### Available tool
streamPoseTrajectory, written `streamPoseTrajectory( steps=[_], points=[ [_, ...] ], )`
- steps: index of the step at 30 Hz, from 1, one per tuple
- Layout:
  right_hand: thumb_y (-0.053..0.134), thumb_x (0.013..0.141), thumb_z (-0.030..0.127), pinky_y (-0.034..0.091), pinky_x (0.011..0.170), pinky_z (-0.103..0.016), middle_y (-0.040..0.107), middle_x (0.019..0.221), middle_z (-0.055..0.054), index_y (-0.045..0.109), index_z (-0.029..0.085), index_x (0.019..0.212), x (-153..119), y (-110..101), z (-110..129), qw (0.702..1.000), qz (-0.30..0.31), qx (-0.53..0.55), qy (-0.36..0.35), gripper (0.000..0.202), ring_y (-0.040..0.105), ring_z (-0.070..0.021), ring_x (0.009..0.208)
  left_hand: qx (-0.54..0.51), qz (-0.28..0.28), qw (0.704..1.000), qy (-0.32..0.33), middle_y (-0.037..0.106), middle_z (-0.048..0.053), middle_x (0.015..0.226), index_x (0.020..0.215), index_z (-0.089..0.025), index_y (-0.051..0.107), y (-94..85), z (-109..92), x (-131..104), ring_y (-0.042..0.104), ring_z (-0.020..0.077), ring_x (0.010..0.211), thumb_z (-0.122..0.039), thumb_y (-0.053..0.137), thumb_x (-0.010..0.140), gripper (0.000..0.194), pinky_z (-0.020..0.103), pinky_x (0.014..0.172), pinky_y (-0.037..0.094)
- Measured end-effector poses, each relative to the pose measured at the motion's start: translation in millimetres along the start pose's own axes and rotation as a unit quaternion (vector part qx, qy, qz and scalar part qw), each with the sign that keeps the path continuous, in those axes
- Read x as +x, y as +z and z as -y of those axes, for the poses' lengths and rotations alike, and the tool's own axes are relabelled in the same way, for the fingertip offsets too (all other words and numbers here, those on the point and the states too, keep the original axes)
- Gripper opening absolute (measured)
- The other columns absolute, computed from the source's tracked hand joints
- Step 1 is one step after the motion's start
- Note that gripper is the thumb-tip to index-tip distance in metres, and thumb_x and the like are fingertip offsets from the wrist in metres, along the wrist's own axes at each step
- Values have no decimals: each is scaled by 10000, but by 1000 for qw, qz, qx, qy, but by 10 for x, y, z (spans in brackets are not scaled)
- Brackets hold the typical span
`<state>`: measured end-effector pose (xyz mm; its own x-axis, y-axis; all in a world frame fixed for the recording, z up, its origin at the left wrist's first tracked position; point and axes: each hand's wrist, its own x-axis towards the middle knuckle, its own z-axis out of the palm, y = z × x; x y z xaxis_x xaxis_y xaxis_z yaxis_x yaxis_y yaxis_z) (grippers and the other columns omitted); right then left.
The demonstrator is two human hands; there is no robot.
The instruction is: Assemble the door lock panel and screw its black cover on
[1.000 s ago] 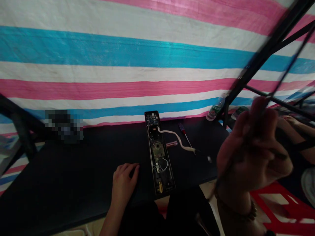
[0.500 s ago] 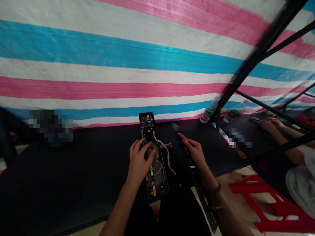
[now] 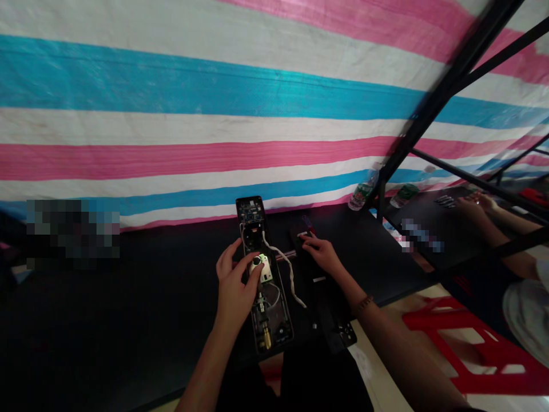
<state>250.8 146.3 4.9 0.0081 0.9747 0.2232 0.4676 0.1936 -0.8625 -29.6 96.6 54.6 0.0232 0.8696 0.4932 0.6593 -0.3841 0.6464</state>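
Low in the middle of the frame, the long case [image 3: 278, 312] lies open on the black table [image 3: 163, 297]. It looks about half way to me, not bare and not shut. The gold part [image 3: 267, 339] is in at the near end, the metal part [image 3: 265, 269] is at the middle, and the board [image 3: 250, 213] is in at the far end. The black bar [image 3: 323, 303], maybe the lid, is just right of the case, not on it. The white cable [image 3: 292, 280] comes out over the case's right side, and its end joins nothing I can see.

The left hand [image 3: 235, 283] has its thumb and fingers on the metal part; I can't tell if they pinch it. The right hand [image 3: 325, 256] has its fingers closed on the bar's far end.

Now I count, near to far: one gold part, one case, one bar, one metal part, one cable, one board. Past the right hand is one screwdriver [image 3: 309, 225], partly hidden. Right of the middle stand two bottles [image 3: 362, 194]. One striped sheet [image 3: 193, 126] fills the top.
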Motion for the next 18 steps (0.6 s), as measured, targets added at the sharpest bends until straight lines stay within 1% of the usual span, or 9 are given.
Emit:
streamPoseTrajectory(
  steps=[3, 5, 8, 11, 13, 15, 16, 18],
  points=[
    [636, 846, 272, 325, 1191, -445, 709, 1258, -63, 750, 230, 806, 81, -45, -64, 1000, -5, -29, 1, 128, 554, -270, 1335, -5, -19, 1000, -10, 543, 83, 1429, 1080, -258, 721, -152, 44, -82, 479, 309, 1329, -398, 576, 927, 253, 517, 1133, 389],
    [636, 845, 257, 313, 1198, -454, 715, 1249, -55, 748, 233, 800, 126, -49, -111, 999, -10, -42, 7, 123, 515, -269, 1370, 5, -23, 1000, -20, 584, 87, 1383, 1063, -252, 719, -249, 148, -192, 500, 307, 1307, -434, 574, 923, 272, 515, 1128, 394],
    [629, 844, 230, 310, 1198, -476, 722, 1241, -57, 742, 227, 792, 196, -31, -163, 998, -17, -52, 3, 124, 488, -277, 1390, 23, -8, 999, -34, 666, 99, 1262, 1054, -240, 724, -352, 406, -403, 532, 314, 1263, -478, 573, 912, 315, 522, 1098, 420],
    [623, 846, 182, 343, 1182, -469, 732, 1221, -89, 729, 206, 770, 265, -23, -154, 997, -19, -81, -6, 132, 544, -286, 1343, 22, 36, 997, -58, 734, 89, 1125, 1072, -237, 729, -392, 670, -586, 596, 302, 1167, -486, 572, 903, 339, 490, 1032, 481],
    [613, 851, 144, 352, 1177, -471, 749, 1171, -110, 724, 193, 777, 289, -29, -83, 994, -22, -108, -7, 142, 609, -286, 1271, 28, 67, 995, -71, 755, 79, 1085, 1063, -238, 737, -386, 779, -657, 611, 304, 1137, -490, 586, 889, 342, 486, 1013, 492],
    [609, 862, 128, 338, 1183, -489, 749, 1148, -118, 729, 187, 851, 269, -23, 69, 991, -37, -129, -15, 134, 630, -281, 1237, 39, 87, 993, -74, 763, 73, 1084, 1057, -238, 741, -366, 816, -684, 602, 313, 1153, -485, 595, 883, 336, 499, 1027, 475],
    [611, 871, 131, 333, 1183, -496, 740, 1159, -118, 728, 188, 910, 238, -6, 179, 990, -47, -133, -28, 136, 623, -276, 1241, 46, 92, 992, -73, 764, 73, 1088, 1059, -237, 741, -353, 814, -686, 596, 318, 1164, -478, 592, 885, 332, 507, 1036, 463],
    [634, 888, 161, 373, 1155, -484, 704, 1216, -118, 711, 194, 1027, 138, 69, 452, 985, -64, -136, -89, 162, 598, -262, 1253, 64, 95, 991, -70, 757, 81, 1110, 1080, -232, 733, -331, 789, -676, 588, 322, 1171, -458, 574, 897, 332, 518, 1044, 447]
  ],
)
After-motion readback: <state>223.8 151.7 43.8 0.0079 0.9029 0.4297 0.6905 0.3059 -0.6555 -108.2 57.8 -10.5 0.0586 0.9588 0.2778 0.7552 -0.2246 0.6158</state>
